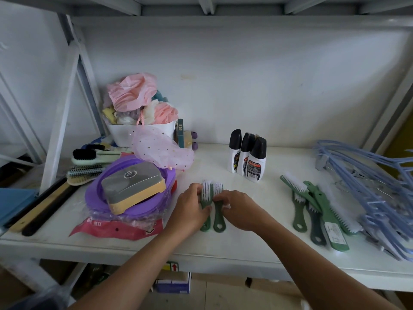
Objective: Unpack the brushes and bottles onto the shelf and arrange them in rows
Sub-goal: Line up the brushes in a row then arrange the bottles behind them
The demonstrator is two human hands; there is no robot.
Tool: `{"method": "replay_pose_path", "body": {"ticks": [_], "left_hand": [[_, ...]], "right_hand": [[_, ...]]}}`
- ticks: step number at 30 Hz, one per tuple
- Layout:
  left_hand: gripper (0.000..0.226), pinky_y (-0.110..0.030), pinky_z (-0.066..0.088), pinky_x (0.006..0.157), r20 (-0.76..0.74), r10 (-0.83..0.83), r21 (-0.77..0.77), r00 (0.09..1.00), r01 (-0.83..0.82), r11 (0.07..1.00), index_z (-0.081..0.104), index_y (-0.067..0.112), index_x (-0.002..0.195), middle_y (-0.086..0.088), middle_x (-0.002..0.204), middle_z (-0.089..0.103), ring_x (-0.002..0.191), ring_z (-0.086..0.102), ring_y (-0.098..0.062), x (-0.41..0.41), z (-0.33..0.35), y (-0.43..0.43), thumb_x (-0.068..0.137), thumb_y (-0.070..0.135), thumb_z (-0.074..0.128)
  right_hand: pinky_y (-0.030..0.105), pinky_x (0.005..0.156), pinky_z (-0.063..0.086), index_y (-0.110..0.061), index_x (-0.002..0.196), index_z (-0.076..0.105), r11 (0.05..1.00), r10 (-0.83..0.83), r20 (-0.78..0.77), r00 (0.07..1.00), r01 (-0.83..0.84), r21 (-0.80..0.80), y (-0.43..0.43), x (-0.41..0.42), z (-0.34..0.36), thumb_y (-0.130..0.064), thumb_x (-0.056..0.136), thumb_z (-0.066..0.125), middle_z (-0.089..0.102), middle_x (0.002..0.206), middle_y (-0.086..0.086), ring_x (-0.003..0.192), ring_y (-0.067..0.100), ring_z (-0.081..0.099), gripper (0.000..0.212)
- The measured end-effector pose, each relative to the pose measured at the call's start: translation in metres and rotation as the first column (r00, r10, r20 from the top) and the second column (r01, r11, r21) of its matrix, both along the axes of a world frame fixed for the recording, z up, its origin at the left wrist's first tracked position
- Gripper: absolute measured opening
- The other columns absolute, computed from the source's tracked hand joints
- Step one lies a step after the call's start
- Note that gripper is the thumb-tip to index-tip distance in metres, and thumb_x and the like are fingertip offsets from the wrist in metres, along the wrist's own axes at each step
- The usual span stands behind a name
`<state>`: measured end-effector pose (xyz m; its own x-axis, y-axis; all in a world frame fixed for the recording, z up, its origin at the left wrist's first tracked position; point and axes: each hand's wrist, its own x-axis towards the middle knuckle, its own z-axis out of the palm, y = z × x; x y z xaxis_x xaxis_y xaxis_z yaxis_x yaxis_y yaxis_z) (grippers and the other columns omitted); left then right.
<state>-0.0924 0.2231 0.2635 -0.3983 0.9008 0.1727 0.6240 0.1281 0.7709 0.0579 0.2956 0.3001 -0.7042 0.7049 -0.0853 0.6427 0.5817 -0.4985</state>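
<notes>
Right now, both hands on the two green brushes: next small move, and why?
Probably let go and reach the right hand to the loose pile of green-handled white-bristled brushes. The pair of green brushes between it and the left hand already lies parallel, handle ends level, while the pile lies crossed.

We count three white bottles (247, 154) with black caps, two green brushes (213, 204) under two hands, and a loose pile of about four more green brushes (317, 209) whose exact number we cannot tell.
</notes>
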Motion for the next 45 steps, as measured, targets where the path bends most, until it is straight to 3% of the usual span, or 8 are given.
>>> {"method": "replay_pose_path", "body": {"ticks": [10,13,18,20,23,28,36,45], "left_hand": [[0.051,-0.019,0.053,0.080,-0.011,0.009,-0.028,1.000,-0.009,1.000,0.047,0.019,0.137,0.001,0.125,0.063,0.112,0.063,-0.015,0.003,0.002,0.000,0.091,0.020,0.070],[0.041,-0.031,0.058,0.080,-0.003,0.032,-0.033,0.999,-0.032,0.999,0.051,0.022,0.130,0.003,0.118,0.065,0.102,0.064,-0.012,0.003,0.004,-0.001,0.093,0.016,0.064],[0.038,-0.019,0.048,0.065,-0.018,0.030,-0.045,0.999,-0.031,0.999,0.051,0.021,0.129,0.008,0.115,0.063,0.088,0.061,-0.001,0.003,0.008,-0.004,0.093,0.014,0.061],[0.036,-0.022,0.051,0.069,-0.006,0.038,-0.040,0.999,-0.038,0.998,0.052,0.021,0.125,0.007,0.110,0.065,0.087,0.062,-0.001,0.004,0.009,-0.004,0.092,0.014,0.061],[0.034,-0.031,0.055,0.076,0.000,0.034,-0.041,0.999,-0.034,0.999,0.052,0.023,0.122,0.009,0.106,0.065,0.087,0.063,-0.003,0.005,0.011,-0.004,0.091,0.015,0.063],[0.035,-0.034,0.059,0.081,0.003,0.015,-0.038,1.000,-0.015,0.999,0.052,0.024,0.121,0.010,0.108,0.067,0.090,0.066,-0.004,0.006,0.011,-0.004,0.090,0.013,0.064],[0.038,-0.033,0.058,0.083,0.009,0.010,-0.040,1.000,-0.010,0.999,0.053,0.022,0.124,0.010,0.111,0.067,0.093,0.065,-0.003,0.004,0.009,-0.004,0.089,0.014,0.065],[0.038,-0.034,0.058,0.084,-0.007,0.003,-0.041,1.000,-0.004,0.999,0.054,0.020,0.123,0.007,0.112,0.065,0.098,0.064,-0.007,0.001,0.006,-0.003,0.087,0.013,0.066]], "right_hand": [[0.029,0.096,0.050,-0.025,0.131,0.063,0.999,-0.026,-0.052,0.998,0.024,-0.035,0.002,0.002,0.002,-0.010,0.096,0.051,0.060,0.136,0.002,0.116,0.020,0.060,0.040],[0.028,0.091,0.053,-0.028,0.124,0.068,0.997,-0.073,-0.108,0.991,0.072,-0.016,0.006,0.010,0.011,-0.015,0.091,0.058,0.061,0.133,-0.003,0.109,0.017,0.064,0.036],[0.037,0.074,0.061,-0.018,0.084,0.073,0.970,-0.227,-0.099,0.969,0.234,0.066,0.025,0.046,0.033,-0.010,0.086,0.057,0.075,0.081,0.000,0.075,0.016,0.072,0.018],[0.038,0.068,0.059,-0.014,0.078,0.069,0.912,-0.342,-0.070,0.937,0.349,0.216,0.045,0.068,0.036,-0.012,0.083,0.052,0.072,0.077,0.005,0.074,0.026,0.069,0.018],[0.040,0.073,0.057,-0.017,0.095,0.063,0.795,-0.503,-0.080,0.861,0.497,0.347,0.071,0.105,0.033,-0.019,0.086,0.055,0.066,0.098,0.009,0.083,0.029,0.063,0.013],[0.041,0.083,0.055,-0.014,0.132,0.052,0.796,-0.536,0.016,0.844,0.499,0.342,0.090,0.139,0.017,-0.035,0.079,0.078,0.060,0.118,0.010,0.102,0.027,0.058,0.062],[0.036,0.072,0.055,-0.022,0.131,0.053,0.812,-0.486,-0.009,0.874,0.455,0.366,0.092,0.132,0.011,-0.018,0.079,0.075,0.067,0.110,0.005,0.094,0.023,0.060,0.056],[0.034,0.067,0.059,-0.016,0.123,0.055,0.823,-0.523,0.016,0.852,0.500,0.268,0.099,0.133,0.013,-0.022,0.080,0.077,0.066,0.102,0.008,0.081,0.019,0.063,0.049]]}}
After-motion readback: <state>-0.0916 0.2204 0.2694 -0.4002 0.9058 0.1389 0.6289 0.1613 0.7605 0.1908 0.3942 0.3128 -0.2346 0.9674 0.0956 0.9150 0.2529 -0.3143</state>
